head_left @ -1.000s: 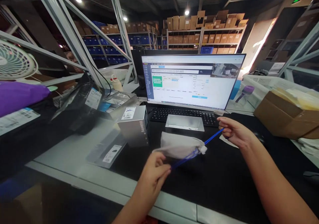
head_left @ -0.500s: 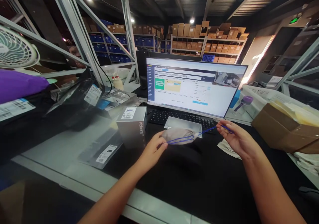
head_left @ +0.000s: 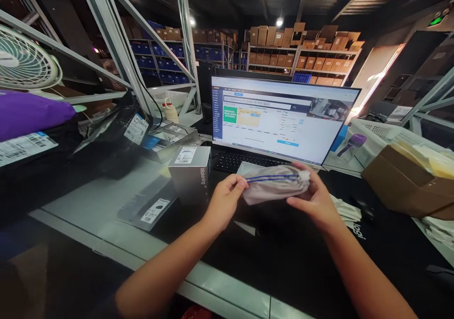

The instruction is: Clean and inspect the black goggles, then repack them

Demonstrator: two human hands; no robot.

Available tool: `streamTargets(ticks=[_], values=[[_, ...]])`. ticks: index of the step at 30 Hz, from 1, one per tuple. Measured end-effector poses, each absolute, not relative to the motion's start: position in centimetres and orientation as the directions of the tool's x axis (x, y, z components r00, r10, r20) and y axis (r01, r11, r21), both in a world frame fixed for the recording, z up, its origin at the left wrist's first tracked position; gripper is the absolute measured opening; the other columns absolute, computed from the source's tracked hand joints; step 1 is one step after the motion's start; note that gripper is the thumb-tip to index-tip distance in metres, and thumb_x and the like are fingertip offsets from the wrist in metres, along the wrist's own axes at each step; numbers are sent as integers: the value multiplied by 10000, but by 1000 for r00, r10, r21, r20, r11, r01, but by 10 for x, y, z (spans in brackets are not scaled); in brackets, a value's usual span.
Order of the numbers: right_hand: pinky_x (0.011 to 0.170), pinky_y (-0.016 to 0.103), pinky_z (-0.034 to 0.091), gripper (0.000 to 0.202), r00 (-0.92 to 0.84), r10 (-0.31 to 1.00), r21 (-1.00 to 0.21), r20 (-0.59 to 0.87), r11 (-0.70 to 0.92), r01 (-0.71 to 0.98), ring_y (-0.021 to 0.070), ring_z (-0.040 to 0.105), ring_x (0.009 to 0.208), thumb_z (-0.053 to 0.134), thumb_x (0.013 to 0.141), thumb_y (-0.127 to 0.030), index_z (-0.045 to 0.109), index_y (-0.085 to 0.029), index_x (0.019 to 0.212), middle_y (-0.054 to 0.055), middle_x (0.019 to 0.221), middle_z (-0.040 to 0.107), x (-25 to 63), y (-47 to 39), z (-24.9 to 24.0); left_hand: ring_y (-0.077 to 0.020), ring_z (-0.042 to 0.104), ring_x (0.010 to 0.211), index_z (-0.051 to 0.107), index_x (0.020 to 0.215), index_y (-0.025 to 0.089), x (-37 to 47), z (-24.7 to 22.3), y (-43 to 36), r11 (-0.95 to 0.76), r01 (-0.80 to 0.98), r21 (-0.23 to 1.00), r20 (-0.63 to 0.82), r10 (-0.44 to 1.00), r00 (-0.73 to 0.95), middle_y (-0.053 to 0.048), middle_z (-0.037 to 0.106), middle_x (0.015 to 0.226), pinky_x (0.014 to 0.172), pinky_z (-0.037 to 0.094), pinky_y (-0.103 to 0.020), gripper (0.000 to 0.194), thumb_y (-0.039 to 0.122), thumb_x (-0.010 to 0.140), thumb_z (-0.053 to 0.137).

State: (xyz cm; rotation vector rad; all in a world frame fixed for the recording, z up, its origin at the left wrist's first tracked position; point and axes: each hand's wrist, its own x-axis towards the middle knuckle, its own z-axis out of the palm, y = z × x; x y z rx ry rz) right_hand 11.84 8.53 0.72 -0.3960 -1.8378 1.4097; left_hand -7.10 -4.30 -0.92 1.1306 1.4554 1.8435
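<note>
A light grey drawstring pouch (head_left: 271, 189) with blue cords along its upper side is held above the black desk mat, between both hands. My left hand (head_left: 227, 198) pinches its left end together with the cords. Around the gathered right end curl the thumb and fingers of my right hand (head_left: 315, 196). What fills the pouch is hidden. Left of it stands a silver-grey box (head_left: 189, 175) with a white label on top. Behind the pouch a pale flat piece (head_left: 246, 168) partly shows before the keyboard (head_left: 234, 160).
A monitor (head_left: 283, 120) stands behind the keyboard. A grey bag (head_left: 149, 205) with a label lies left of the box, near a black parcel (head_left: 113, 134). To the right are cream cloth pieces (head_left: 347, 212), a mouse (head_left: 363, 208) and an open cardboard box (head_left: 404, 184).
My right hand has moved from the stretched cord end to the gathered end of the pouch. The cords now lie along the pouch. The view has shifted slightly.
</note>
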Motion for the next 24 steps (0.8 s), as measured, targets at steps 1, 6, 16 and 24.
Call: streamTargets(ticks=[1,6,16,24], values=[[1062,410,460,914,-617,678,-916,399,270,-296,268,564,1249,902,610,-427,439,-288,1386,98,1373,561,118,83,9,-136,500,742,582,782,168,-65,-10,-40,-281,20,960,252,824,-508,-8,546,797,697,417,-244,307,449,904,576],[1016,412,489,993,-592,746,-912,305,49,-408,299,576,1219,920,548,-501,447,-301,1399,94,1286,607,122,74,14,-129,501,724,598,752,160,-40,-14,-31,-258,-44,965,217,883,-416,-4,554,770,692,411,-239,339,475,873,620],[744,271,531,507,-807,532,-947,254,308,-95,203,659,878,836,736,-282,621,-297,1196,43,1070,670,161,64,43,-154,534,812,637,730,154,-58,2,-46,-272,195,942,321,898,-301,-27,591,842,756,406,-251,287,379,906,610],[974,417,517,902,-689,677,-939,258,8,-343,308,603,1198,884,626,-495,443,-327,1394,85,1361,586,128,42,22,-108,501,650,611,778,160,-39,-11,-48,-116,-342,933,32,970,-240,-11,576,769,628,419,-231,360,504,825,703]])
